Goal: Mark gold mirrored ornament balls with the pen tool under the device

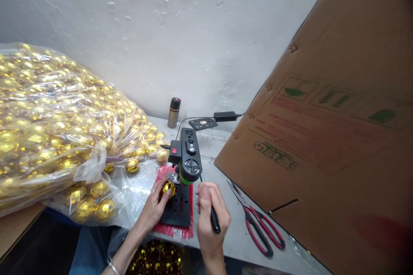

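My left hand (155,206) pinches a small gold mirrored ball (168,188) beneath the head of a black bench drill (191,159). The ball is at the drill's lower end, above its black slotted base (177,215). A red sheet (183,233) lies under that base. To the right of the machine, my right hand (213,215) is wrapped round a lever with a black grip (214,222) at its end. The exact contact between the ball and the drill tip is too small to make out.
A large clear bag of gold balls (64,116) fills the left, with loose balls (132,164) beside it. Red-handled scissors (264,232) lie right, near a big cardboard box (309,137). Behind stand a small bottle (173,113), a phone (203,123) and a power adapter (225,116).
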`<action>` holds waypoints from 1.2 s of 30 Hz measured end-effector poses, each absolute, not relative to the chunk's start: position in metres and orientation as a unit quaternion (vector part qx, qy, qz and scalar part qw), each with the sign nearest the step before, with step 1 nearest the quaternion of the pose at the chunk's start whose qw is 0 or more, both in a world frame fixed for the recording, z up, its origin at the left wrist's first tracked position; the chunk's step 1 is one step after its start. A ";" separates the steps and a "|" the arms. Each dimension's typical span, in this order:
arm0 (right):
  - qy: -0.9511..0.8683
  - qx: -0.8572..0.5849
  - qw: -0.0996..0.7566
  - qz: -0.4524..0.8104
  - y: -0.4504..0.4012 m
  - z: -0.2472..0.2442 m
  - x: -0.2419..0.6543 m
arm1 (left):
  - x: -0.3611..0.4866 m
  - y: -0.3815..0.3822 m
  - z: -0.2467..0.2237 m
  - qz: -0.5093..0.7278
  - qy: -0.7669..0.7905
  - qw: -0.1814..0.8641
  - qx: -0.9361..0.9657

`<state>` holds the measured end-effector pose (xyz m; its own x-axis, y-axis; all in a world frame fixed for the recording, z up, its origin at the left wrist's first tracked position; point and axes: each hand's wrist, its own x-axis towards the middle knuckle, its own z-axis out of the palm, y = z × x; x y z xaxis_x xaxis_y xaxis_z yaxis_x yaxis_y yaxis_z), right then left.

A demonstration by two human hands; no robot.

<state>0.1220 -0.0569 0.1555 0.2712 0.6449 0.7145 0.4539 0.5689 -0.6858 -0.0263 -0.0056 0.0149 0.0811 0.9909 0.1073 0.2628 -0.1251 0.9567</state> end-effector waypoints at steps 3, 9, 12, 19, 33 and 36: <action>-0.606 -0.451 0.651 0.068 -0.057 0.158 0.123 | -0.023 -0.009 0.011 0.429 0.501 0.348 0.666; -0.615 -0.449 0.645 0.071 -0.058 0.159 0.124 | -0.026 -0.014 0.005 0.386 0.510 0.304 0.706; -0.615 -0.449 0.645 0.069 -0.058 0.159 0.123 | -0.029 -0.014 0.010 0.361 0.498 0.310 0.725; -0.605 -0.457 0.647 0.080 -0.059 0.157 0.123 | -0.023 -0.010 0.019 0.345 0.502 0.315 0.728; -0.589 -0.484 0.641 0.088 -0.059 0.174 0.121 | -0.005 -0.004 0.023 0.308 0.517 0.257 0.756; -0.598 -0.480 0.636 0.090 -0.061 0.168 0.123 | -0.004 -0.003 0.020 0.306 0.523 0.253 0.754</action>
<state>0.1229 -0.0609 0.1682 0.2695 0.6883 0.6735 0.4601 0.5224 -0.7179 -0.0038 -0.0032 0.0204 0.2650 0.9439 0.1969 0.6338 -0.3244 0.7022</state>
